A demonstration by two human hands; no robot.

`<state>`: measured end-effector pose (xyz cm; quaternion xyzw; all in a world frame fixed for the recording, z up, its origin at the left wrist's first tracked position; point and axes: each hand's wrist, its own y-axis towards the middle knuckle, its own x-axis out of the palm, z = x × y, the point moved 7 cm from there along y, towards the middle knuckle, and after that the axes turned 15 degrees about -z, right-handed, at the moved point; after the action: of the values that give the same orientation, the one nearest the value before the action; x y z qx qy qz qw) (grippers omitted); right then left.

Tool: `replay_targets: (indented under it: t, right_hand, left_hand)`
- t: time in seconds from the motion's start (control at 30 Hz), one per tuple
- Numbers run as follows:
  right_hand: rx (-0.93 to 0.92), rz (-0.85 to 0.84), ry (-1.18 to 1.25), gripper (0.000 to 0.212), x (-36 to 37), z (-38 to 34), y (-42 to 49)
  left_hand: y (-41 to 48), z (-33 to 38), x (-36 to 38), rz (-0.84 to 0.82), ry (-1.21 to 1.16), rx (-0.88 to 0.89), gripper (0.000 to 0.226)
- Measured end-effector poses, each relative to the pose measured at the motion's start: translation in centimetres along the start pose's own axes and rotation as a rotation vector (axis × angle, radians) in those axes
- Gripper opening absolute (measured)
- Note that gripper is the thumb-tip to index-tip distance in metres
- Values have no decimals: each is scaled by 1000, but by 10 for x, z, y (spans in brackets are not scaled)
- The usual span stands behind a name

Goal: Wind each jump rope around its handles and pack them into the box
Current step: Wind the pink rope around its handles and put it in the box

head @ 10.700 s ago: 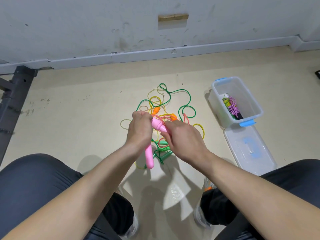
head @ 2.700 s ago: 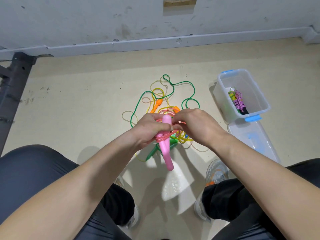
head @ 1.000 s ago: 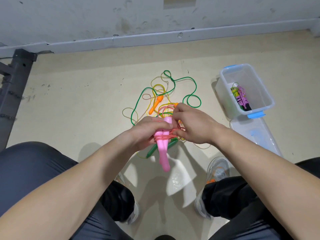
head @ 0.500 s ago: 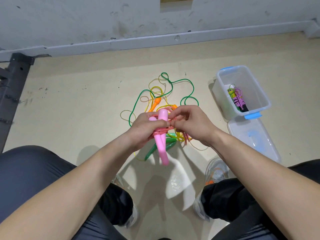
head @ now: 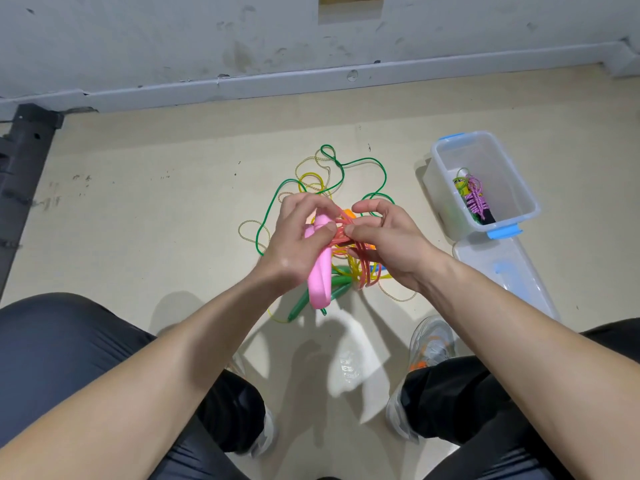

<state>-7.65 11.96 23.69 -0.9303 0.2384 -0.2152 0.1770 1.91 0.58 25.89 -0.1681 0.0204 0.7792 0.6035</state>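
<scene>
My left hand [head: 298,244] grips the two pink handles [head: 320,275] of a jump rope, held together and pointing down toward me. Its red-pink cord [head: 346,233] is wrapped around the handles' upper part. My right hand [head: 384,240] pinches that cord right beside the handles. Below the hands, a tangle of green, yellow and orange ropes [head: 332,174] lies on the floor, with green handles [head: 337,282] under the pink ones. The clear box [head: 446,168] with blue clips stands at the right; a wound rope bundle [head: 474,202] lies inside.
The box's clear lid [head: 509,275] lies on the floor in front of the box, near my right knee. A wall with a grey skirting runs across the back. A dark metal frame [head: 20,174] stands at the far left. My shoes are below the hands.
My right hand has kept looping the red-pink cord around the pink handles, and more wraps sit on them now. The left hand still grips the handles, slightly raised.
</scene>
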Motion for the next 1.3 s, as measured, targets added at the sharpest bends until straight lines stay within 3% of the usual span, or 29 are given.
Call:
replay_targets:
  t: [0.07, 0.2, 0.57, 0.73, 0.87, 1.1, 1.3]
  right_hand:
    - [-10, 2, -15, 34, 0, 0, 0]
    - [-29, 16, -45, 36, -2, -2, -1]
    - [-24, 106, -143, 45, -4, 5, -5]
    - [-48, 159, -126, 45, -3, 5, -9]
    - [-25, 143, -222, 41, 0, 3, -10]
    - [15, 186, -456, 34, 2, 0, -11]
    - [48, 206, -509, 32, 1, 3, -10]
  left_hand:
    - [0, 6, 0, -4, 165, 101, 22]
    - [4, 8, -8, -18, 393, 110, 14]
    - [5, 15, -1, -107, 678, 62, 29]
    - [6, 13, 3, -135, 711, 41, 12]
    - [8, 14, 2, -211, 716, 38, 11]
    - [6, 7, 22, -326, 1014, 14, 22]
    - [5, 4, 30, -271, 1187, -5, 23]
